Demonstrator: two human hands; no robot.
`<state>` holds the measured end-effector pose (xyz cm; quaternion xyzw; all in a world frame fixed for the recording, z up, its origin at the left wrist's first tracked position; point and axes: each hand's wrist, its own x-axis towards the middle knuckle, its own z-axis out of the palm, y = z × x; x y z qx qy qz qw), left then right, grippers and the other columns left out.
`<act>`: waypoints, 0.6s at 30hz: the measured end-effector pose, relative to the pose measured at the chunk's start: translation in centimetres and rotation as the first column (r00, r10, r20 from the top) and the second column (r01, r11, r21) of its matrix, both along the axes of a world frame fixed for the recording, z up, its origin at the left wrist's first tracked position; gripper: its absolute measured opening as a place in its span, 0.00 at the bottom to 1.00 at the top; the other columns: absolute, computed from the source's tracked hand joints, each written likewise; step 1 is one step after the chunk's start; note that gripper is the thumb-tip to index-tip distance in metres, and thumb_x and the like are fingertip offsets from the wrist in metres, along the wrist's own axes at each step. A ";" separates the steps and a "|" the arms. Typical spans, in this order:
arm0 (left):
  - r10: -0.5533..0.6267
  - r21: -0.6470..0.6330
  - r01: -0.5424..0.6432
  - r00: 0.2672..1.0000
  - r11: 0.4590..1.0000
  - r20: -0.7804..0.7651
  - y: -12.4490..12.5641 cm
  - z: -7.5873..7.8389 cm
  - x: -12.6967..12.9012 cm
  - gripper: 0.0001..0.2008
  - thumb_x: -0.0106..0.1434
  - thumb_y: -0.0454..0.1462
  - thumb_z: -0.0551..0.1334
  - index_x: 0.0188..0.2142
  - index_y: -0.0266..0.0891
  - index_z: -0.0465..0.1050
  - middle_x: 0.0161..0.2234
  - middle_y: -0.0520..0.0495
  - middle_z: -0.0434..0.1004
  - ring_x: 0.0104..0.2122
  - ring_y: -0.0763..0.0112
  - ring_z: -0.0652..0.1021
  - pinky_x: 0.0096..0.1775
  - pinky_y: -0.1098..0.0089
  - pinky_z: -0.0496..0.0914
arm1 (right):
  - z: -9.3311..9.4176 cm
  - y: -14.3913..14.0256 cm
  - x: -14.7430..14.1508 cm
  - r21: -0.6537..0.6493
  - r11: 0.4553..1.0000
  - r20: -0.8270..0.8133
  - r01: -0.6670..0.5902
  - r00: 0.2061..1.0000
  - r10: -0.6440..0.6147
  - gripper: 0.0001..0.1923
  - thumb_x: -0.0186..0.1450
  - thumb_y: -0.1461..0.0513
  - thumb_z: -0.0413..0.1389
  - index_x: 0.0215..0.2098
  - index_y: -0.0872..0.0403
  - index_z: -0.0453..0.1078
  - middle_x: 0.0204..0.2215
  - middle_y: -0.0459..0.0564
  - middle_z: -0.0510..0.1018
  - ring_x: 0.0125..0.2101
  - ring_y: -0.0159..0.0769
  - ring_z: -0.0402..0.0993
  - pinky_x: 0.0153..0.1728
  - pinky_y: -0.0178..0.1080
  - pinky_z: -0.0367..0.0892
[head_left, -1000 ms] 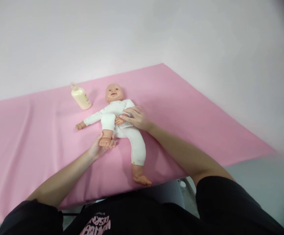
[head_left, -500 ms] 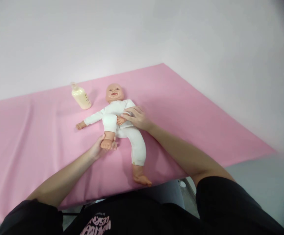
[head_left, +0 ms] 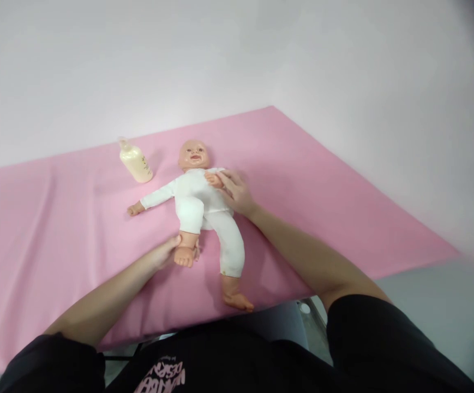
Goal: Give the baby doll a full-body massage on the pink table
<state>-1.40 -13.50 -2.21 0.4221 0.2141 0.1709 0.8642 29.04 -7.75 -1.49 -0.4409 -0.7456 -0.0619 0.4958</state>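
Note:
A baby doll (head_left: 199, 201) in a white suit lies on its back on a pink sheet (head_left: 322, 202), head toward the wall. My left hand (head_left: 167, 254) grips the doll's bare foot on the left, with that leg partly stretched toward me. My right hand (head_left: 235, 192) holds the doll's small hand against its chest. The doll's other arm lies out to the left and its other leg points at the near edge.
A cream lotion bottle (head_left: 135, 161) lies on the sheet up and left of the doll's head. The pink sheet ends at a near edge just past the doll's foot, with grey floor (head_left: 433, 305) to the right. A pale wall stands behind.
My left hand has drawn the doll's bent leg down toward me, straightening it. My right hand has moved the doll's hand from its belly up onto its chest.

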 end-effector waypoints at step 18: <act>-0.732 0.118 0.752 0.658 0.648 -0.178 0.3 4.0 -0.5 0.26 0.38 0.50 0.81 0.35 0.46 0.78 0.28 0.43 0.80 0.34 0.47 0.83 0.37 0.53 0.77 | -3.6 5.3 5.0 -0.041 0.997 -0.733 0.058 0.676 -0.069 0.32 0.74 0.47 0.46 0.75 0.35 0.47 0.65 0.56 0.68 0.56 0.46 0.77 0.45 0.54 0.80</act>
